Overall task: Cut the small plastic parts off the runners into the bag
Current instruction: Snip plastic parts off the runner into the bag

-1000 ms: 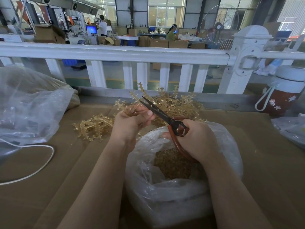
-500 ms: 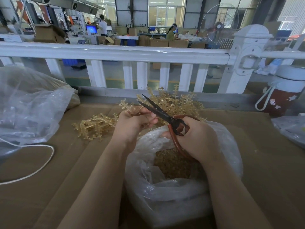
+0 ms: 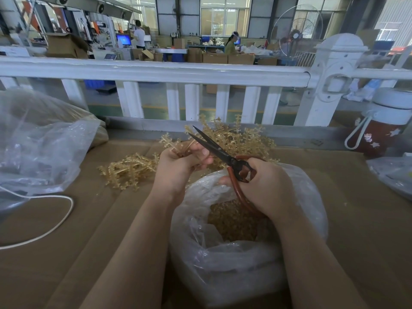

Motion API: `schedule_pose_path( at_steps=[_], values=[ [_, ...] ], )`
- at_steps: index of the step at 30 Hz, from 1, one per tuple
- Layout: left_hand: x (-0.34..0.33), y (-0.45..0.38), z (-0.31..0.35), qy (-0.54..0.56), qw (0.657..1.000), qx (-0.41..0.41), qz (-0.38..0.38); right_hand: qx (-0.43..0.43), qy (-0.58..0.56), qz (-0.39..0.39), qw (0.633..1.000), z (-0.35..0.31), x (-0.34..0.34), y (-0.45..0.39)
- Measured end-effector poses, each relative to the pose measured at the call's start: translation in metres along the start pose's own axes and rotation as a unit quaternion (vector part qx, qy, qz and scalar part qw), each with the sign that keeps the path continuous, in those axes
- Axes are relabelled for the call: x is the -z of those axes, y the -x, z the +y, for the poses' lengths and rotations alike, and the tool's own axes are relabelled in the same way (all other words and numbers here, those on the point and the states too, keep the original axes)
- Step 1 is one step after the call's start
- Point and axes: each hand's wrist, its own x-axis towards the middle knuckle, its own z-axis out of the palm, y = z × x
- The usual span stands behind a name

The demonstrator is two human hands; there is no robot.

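Note:
My left hand (image 3: 178,166) grips a bundle of amber plastic runners (image 3: 176,144) just above the far rim of a clear plastic bag (image 3: 223,259). My right hand (image 3: 265,186) holds red-handled scissors (image 3: 214,150), whose black blades are slightly parted and point up-left past my left fingers. Inside the bag lies a heap of small amber cut parts (image 3: 236,221). More runners are piled behind my hands (image 3: 243,139) and to the left (image 3: 129,170) on the brown cardboard surface (image 3: 66,253).
A large crumpled clear bag (image 3: 38,139) and a white cord (image 3: 44,233) lie at the left. A white railing (image 3: 156,70) runs along the far edge. A red bottle with a white lid (image 3: 383,128) stands at the right, beside another plastic bag (image 3: 394,175).
The scissor blades have opened slightly and shifted a little left across the runners. My left hand has turned the bundle slightly; the long runner end seen sticking up earlier is lower.

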Motion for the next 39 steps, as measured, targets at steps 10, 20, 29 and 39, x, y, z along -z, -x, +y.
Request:
schedule_pose_path(
  at_steps=[10, 20, 29, 39],
  values=[
    [0.0012, 0.0044, 0.001, -0.05, 0.995, -0.067, -0.048, 0.004, 0.0, -0.015, 1.0, -0.0004, 0.003, 0.002],
    [0.0019, 0.0019, -0.0031, -0.066, 0.995, -0.065, -0.048, -0.003, -0.007, -0.02, 1.0, 0.0003, 0.0035, 0.0024],
    [0.0021, 0.0058, 0.0016, -0.004, 0.998, -0.022, -0.063, -0.007, -0.01, -0.006, 1.0, 0.0036, 0.0003, 0.0028],
    [-0.0013, 0.0071, 0.0043, 0.014, 0.998, -0.028, -0.052, 0.007, -0.011, 0.005, 1.0, 0.0041, 0.0008, 0.0033]
  ],
)
